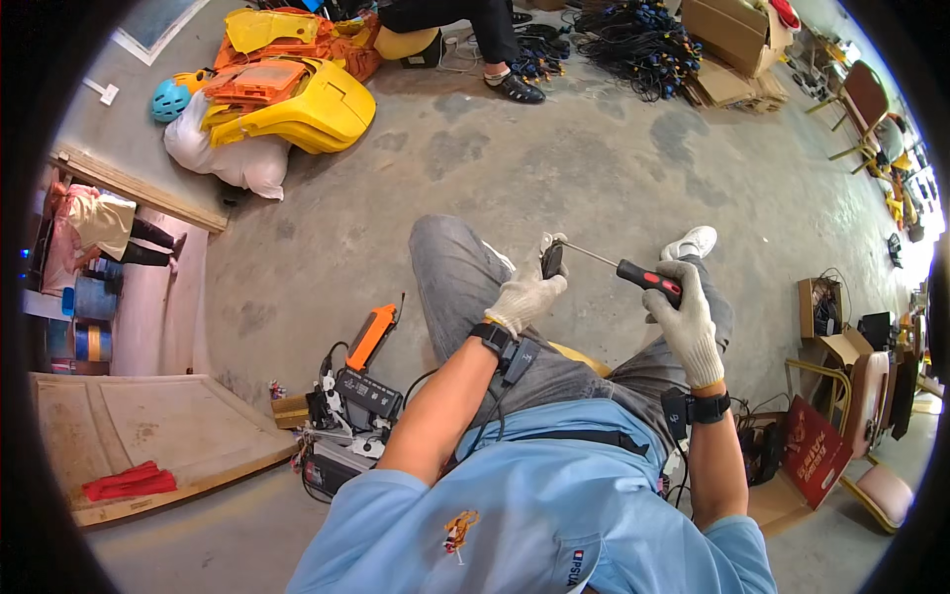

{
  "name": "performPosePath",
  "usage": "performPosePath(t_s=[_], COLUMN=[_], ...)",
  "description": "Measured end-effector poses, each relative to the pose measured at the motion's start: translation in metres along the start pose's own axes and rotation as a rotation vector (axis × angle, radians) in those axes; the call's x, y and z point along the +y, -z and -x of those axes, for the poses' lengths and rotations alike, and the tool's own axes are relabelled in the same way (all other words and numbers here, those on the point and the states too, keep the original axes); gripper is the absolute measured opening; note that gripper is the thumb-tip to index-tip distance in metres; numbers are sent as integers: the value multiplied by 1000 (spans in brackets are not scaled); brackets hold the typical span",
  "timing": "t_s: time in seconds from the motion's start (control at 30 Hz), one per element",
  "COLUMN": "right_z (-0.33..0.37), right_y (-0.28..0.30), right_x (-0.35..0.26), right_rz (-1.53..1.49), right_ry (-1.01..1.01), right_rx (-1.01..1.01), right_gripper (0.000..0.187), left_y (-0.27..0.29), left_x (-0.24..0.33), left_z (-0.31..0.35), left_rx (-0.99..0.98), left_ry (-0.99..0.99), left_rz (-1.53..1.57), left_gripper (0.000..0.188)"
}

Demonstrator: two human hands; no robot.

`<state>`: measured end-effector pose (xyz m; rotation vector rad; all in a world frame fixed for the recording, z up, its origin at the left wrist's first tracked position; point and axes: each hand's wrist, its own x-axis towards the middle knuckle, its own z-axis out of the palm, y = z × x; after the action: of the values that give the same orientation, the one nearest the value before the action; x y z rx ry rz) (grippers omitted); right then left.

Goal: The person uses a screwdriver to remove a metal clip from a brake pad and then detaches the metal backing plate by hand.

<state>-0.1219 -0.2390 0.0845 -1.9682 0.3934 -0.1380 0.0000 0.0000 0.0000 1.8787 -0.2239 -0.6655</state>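
Brown cartons (727,28) far right (red sign (813,448) nearer)

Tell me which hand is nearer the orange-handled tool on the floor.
Left. The left hand holds a small dark part right of the orange-handled tool; the right hand, gripping the screwdriver, is farther right.

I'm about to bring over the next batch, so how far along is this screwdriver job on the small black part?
Mid-step, it seems. The left hand holds the small black part above the knee, and the right hand grips the red-and-black screwdriver, tip at the part. Nothing finished shows apart. Black and orange units lie on the floor on the person's left; whether they are done or waiting is unclear.
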Motion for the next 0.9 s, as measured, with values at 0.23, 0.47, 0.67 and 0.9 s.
performPosePath(t_s=[0.23, 0.47, 0.67, 0.9], right_z=[-4, -9, -3, -10], right_y=[4, -26, 5, 2], right_x=[-14, -12, 10, 20], right_rz=[-100, -90, 5, -53], right_ry=[-235, 17, -63, -70], right_rx=[-17, -107, 0, -42], right_gripper=[37, 41, 37, 27], left_y=[-2, -2, -27, -19], left_x=[10, -108, -38, -32], left_z=[-3, -30, -28, -17], left_rx=[17, 203, 72, 163], left_ry=[-29, -67, -151, -93], left_rz=[62, -120, -38, -33], left_gripper=[66, 70, 64, 62])
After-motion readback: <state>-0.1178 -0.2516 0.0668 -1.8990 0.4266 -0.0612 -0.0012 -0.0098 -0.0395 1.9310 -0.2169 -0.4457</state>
